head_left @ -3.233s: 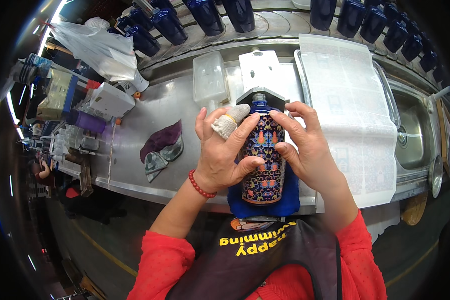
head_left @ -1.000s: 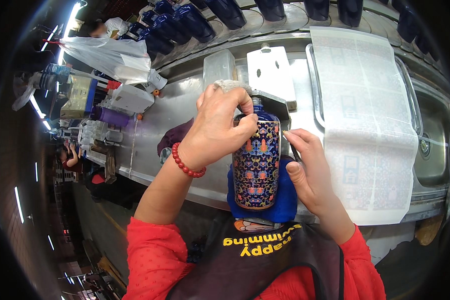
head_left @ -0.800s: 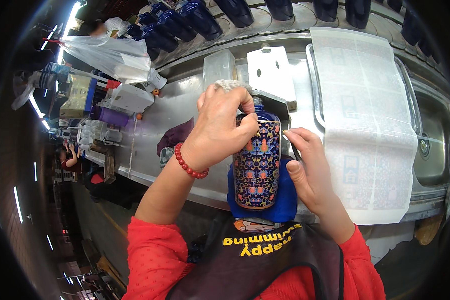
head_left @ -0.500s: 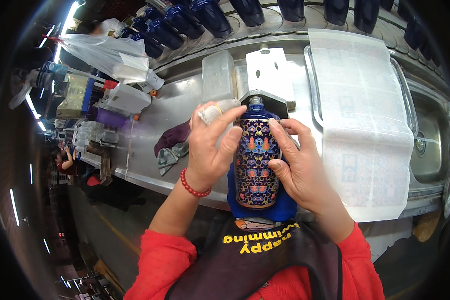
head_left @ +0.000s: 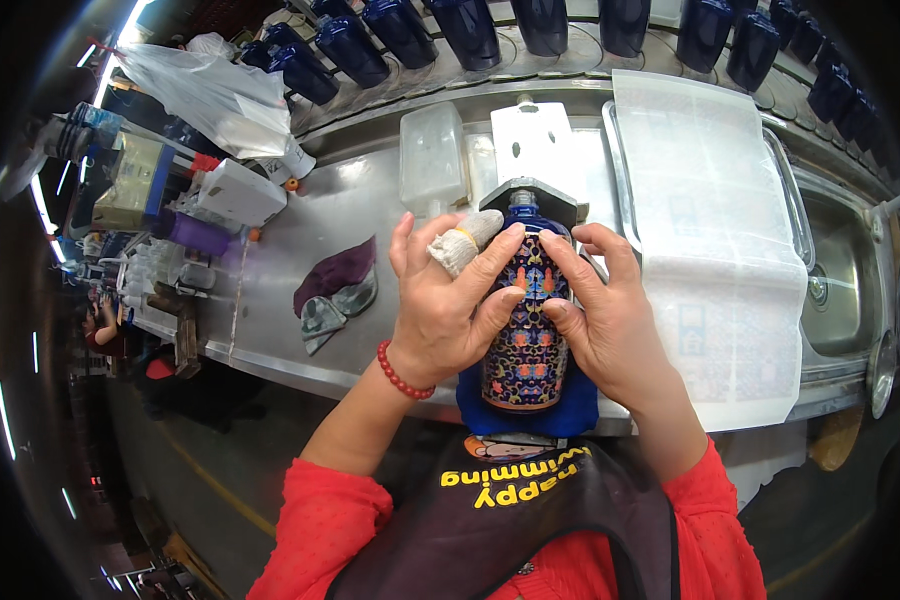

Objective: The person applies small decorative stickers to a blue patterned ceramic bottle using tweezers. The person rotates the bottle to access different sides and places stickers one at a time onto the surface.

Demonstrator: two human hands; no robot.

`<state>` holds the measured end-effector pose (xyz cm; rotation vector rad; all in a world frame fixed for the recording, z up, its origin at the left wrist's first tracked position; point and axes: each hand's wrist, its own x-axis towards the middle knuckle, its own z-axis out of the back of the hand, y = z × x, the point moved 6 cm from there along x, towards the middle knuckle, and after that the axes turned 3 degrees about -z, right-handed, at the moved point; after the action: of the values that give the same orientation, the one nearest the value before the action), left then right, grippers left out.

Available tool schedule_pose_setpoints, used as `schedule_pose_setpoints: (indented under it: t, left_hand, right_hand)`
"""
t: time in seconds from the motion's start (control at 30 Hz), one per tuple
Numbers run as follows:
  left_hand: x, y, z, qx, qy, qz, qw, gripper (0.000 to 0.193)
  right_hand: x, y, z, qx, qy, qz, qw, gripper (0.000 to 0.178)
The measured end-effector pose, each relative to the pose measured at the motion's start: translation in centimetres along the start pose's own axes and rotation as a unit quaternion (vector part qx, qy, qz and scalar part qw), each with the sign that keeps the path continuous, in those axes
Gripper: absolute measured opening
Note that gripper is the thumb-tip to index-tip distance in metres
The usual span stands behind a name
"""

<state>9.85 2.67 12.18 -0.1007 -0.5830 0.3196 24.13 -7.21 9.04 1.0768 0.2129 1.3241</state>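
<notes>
A dark blue glass bottle (head_left: 526,340) with a colourful floral pattern lies with its neck away from me, its base on a blue cloth (head_left: 470,408). My left hand (head_left: 448,305) rests on the bottle's left side, index fingertip at the pattern's top edge and thumb lower down. A whitish cloth wrap with a yellow band (head_left: 464,243) covers one of its fingers. From the right side, my right hand (head_left: 610,325) lays its index fingertip and thumb on the pattern. The two index fingertips almost meet. Fingers of both hands are spread.
Beyond the bottle's neck stands a white block-shaped holder (head_left: 532,145), beside a translucent plastic box (head_left: 433,155). Patterned sheets under white paper (head_left: 710,250) lie on a tray at right, near a steel sink (head_left: 840,300). A purple-and-grey cloth (head_left: 338,290) is at left. Blue bottles (head_left: 465,35) line the back conveyor.
My left hand has moved right, its index finger shifting from near the bottle's neck onto the pattern's top edge. The right hand's fingers stay on the bottle. The whole view has shifted slightly.
</notes>
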Motion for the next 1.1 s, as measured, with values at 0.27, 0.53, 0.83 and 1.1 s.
schedule_pose_setpoints:
  t: [0.27, 0.53, 0.83, 1.1]
  left_hand:
    - [-0.17, -0.19, -0.25, 0.008, -0.003, -0.006, 1.000, 0.048]
    - [-0.11, -0.26, -0.37, 0.008, -0.004, -0.007, 1.000, 0.049]
    - [-0.19, -0.36, -0.59, 0.007, -0.008, -0.005, 1.000, 0.051]
    - [-0.24, -0.72, -0.73, 0.031, -0.002, -0.008, 0.999, 0.054]
  right_hand:
    - [0.13, 0.03, -0.24, 0.006, -0.003, 0.008, 1.000, 0.053]
    - [0.19, -0.25, -0.40, -0.004, 0.033, -0.004, 0.999, 0.047]
    - [-0.09, -0.45, -0.14, -0.005, 0.026, -0.001, 1.000, 0.048]
    - [0.00, -0.42, -0.21, 0.003, 0.001, 0.008, 1.000, 0.051]
